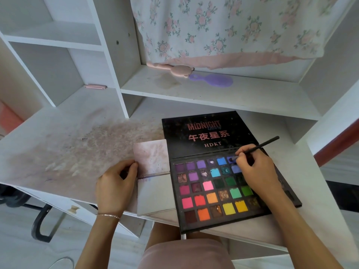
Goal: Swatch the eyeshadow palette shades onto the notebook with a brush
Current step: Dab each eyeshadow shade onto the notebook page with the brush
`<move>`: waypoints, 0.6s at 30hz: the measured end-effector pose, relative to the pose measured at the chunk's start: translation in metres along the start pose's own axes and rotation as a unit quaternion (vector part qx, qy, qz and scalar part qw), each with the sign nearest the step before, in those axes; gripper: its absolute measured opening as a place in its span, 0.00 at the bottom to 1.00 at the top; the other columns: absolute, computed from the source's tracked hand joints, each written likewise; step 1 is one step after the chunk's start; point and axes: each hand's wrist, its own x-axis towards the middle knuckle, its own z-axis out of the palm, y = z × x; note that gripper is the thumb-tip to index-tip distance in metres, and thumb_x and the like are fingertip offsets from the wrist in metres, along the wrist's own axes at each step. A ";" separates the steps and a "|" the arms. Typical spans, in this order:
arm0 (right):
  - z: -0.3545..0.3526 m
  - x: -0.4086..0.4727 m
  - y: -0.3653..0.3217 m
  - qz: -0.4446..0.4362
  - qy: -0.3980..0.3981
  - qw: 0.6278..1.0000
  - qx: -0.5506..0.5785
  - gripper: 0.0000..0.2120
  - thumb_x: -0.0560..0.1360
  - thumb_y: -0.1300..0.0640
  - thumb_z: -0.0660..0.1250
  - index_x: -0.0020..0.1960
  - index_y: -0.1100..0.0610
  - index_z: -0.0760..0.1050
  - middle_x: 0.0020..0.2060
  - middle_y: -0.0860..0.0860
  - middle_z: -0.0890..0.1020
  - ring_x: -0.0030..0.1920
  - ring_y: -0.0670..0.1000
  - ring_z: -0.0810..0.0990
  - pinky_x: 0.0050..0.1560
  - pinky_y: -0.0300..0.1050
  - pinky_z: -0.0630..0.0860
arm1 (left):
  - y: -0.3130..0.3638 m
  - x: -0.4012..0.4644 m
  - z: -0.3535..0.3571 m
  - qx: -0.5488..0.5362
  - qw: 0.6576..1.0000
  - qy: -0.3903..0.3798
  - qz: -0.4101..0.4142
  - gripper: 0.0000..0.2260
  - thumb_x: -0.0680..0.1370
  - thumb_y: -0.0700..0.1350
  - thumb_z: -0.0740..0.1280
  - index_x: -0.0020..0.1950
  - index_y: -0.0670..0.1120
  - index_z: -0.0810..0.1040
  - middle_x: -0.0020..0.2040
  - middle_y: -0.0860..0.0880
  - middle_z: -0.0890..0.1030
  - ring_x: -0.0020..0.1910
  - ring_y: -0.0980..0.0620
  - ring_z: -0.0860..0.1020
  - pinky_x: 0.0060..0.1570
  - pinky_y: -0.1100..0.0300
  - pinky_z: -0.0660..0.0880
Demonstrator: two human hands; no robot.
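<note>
White desk, stained pink, under shelf unit with floral curtain. Open eyeshadow palette lies at desk's front edge, lid flat behind pans. Right hand over palette's upper right pans, fingers pinching black brush, tip in blue-violet pan. Small open notebook touching palette's left side; left hand grips notebook's left edge, faint swatches near fold.
</note>
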 end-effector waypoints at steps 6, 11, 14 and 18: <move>0.000 0.000 0.000 0.004 0.000 1.000 0.000 0.12 0.76 0.61 0.61 0.39 0.46 0.68 0.36 0.42 0.76 0.39 0.40 0.76 0.32 0.31 0.69 | 0.000 0.000 0.000 0.007 1.000 -0.001 0.002 0.04 0.73 0.42 0.68 0.44 0.48 0.83 0.40 0.48 0.83 0.41 0.47 0.79 0.42 0.59 0.70; -0.002 -0.001 0.000 0.009 0.031 0.999 0.017 0.11 0.76 0.61 0.61 0.39 0.46 0.69 0.36 0.43 0.77 0.39 0.40 0.77 0.29 0.29 0.70 | 0.001 0.000 0.000 0.002 1.000 -0.001 0.000 0.04 0.73 0.41 0.68 0.44 0.47 0.83 0.41 0.47 0.83 0.41 0.47 0.79 0.42 0.58 0.71; -0.001 -0.003 -0.004 0.007 0.036 0.998 0.045 0.12 0.75 0.63 0.61 0.40 0.46 0.69 0.37 0.44 0.77 0.41 0.41 0.77 0.29 0.29 0.72 | 0.000 0.000 -0.001 -0.003 1.000 -0.003 0.000 0.04 0.73 0.41 0.68 0.44 0.47 0.83 0.40 0.48 0.83 0.40 0.48 0.79 0.41 0.59 0.70; 0.009 -0.009 -0.021 0.013 0.023 0.993 0.113 0.11 0.75 0.63 0.61 0.40 0.47 0.70 0.38 0.46 0.79 0.41 0.42 0.79 0.30 0.32 0.75 | 0.001 0.000 -0.001 -0.008 1.000 -0.011 -0.011 0.04 0.73 0.42 0.68 0.44 0.48 0.83 0.40 0.49 0.83 0.41 0.48 0.79 0.41 0.59 0.70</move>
